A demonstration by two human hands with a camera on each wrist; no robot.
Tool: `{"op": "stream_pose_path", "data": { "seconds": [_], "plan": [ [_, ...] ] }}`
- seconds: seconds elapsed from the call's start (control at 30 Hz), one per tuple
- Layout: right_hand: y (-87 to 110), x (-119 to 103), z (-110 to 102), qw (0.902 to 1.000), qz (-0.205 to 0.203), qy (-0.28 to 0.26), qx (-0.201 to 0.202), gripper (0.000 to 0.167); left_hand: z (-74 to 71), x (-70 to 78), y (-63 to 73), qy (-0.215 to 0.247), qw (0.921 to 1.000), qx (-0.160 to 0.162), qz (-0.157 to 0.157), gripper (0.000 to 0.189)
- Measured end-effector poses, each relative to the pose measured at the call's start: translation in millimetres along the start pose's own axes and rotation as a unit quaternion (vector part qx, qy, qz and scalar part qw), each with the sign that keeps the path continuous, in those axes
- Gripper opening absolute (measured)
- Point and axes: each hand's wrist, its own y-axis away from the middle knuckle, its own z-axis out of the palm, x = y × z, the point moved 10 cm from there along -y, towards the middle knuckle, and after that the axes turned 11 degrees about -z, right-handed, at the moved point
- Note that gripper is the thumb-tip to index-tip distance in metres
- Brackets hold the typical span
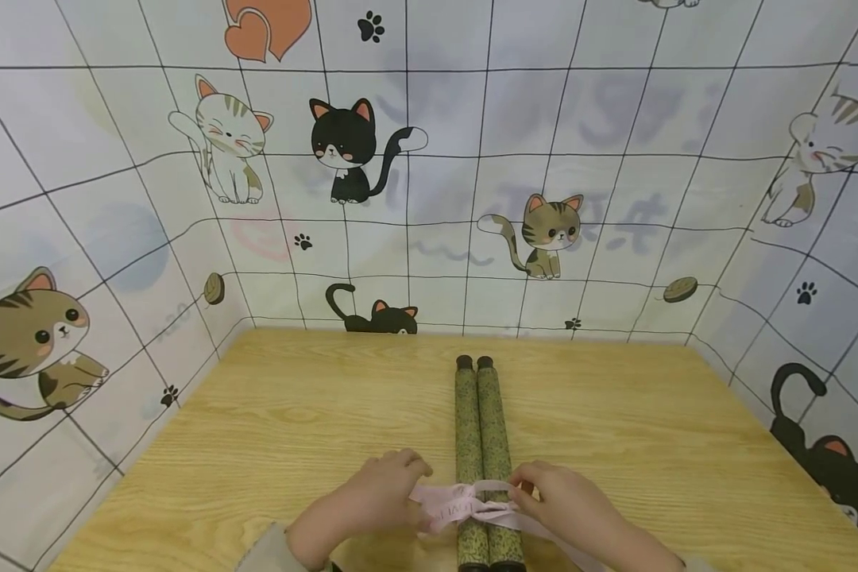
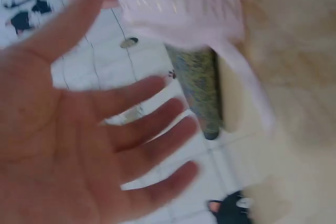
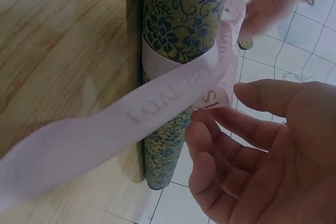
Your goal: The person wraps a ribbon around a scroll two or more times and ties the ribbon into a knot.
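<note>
Two rolled scrolls (image 1: 496,429) in green-gold floral fabric with dark end knobs lie side by side on the table. A pale pink ribbon (image 3: 163,95) with printed letters wraps around them near the close end, with loops on top and a long tail trailing off. My right hand (image 1: 572,504) pinches a ribbon loop between thumb and fingers, its other fingers curled in the right wrist view. At the ribbon's left side is my left hand (image 1: 375,496). Its palm and spread fingers (image 2: 152,129) show in the left wrist view, beside the printed ribbon loop.
The wooden table (image 1: 314,397) reaches back to a white wall covering (image 1: 443,191) with a grid and cartoon cats. That covering also rises along the left and right sides of the table.
</note>
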Motion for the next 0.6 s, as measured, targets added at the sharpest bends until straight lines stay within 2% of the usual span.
{"op": "stream_pose_path", "data": {
  "seconds": [0.07,0.13,0.23,0.3,0.33,0.43,0.6],
  "plan": [
    [-0.3,0.7,0.9,1.0000,0.003,-0.008,-0.001,0.013,-11.2,20.8,1.7,-0.030,0.9971,0.061,0.035,0.051],
    [-0.5,2.1,1.5,0.9999,0.010,-0.012,-0.004,0.012,-17.6,48.9,5.3,-0.076,0.9850,0.122,0.096,0.037],
    [-1.0,3.8,1.8,0.9997,0.016,-0.017,-0.005,0.011,-12.5,85.2,10.4,-0.154,0.9522,0.194,0.179,0.020],
    [-1.7,5.0,2.7,0.9996,0.019,-0.018,-0.008,0.011,-2.7,99.0,9.7,-0.204,0.9329,0.212,0.208,0.019],
    [-2.1,5.4,3.4,0.9996,0.019,-0.017,-0.008,0.012,2.1,102.7,8.3,-0.220,0.9274,0.215,0.214,0.020],
    [-3.2,6.5,4.8,0.9997,0.018,-0.016,-0.009,0.011,12.4,107.4,2.5,-0.251,0.9180,0.222,0.212,0.022],
    [-3.2,9.0,5.0,0.9995,0.017,-0.028,-0.004,0.007,16.0,108.3,-2.0,-0.262,0.9118,0.240,0.206,0.026]
  ]
}}
